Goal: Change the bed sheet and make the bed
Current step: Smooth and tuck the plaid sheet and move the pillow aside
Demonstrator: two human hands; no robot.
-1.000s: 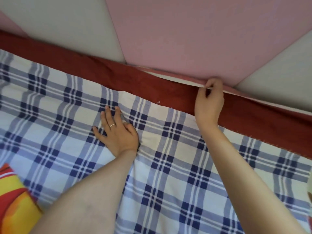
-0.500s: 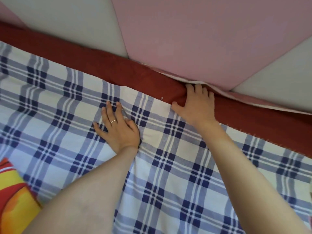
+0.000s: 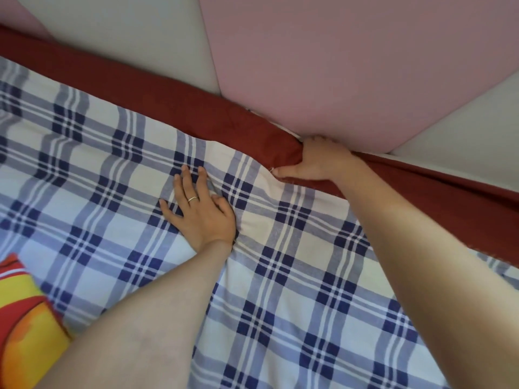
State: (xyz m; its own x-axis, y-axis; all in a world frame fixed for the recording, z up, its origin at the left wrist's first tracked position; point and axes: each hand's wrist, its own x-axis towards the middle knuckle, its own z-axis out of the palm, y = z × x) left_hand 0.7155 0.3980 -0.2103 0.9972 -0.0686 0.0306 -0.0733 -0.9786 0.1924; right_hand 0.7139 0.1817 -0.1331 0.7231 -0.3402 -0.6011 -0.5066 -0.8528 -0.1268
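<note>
While we log the head view: left grip point(image 3: 198, 211), flat and open, pins checked sheet point(image 3: 280, 290) beneath it. Right grip point(image 3: 317, 161) clasps red sheet point(image 3: 168, 102), tucked against headboard point(image 3: 337, 66) just beyond. Risk, we judge: tugging drags the checked edge beside its thumb, rucking it.

On my feed both arms point(image 3: 421, 248) are bare from the lower frame edge up to the hands, with the left hand point(image 3: 200, 213) at centre wearing a thin silver ring point(image 3: 193, 199) and the right hand point(image 3: 317, 161) right of centre.
</note>
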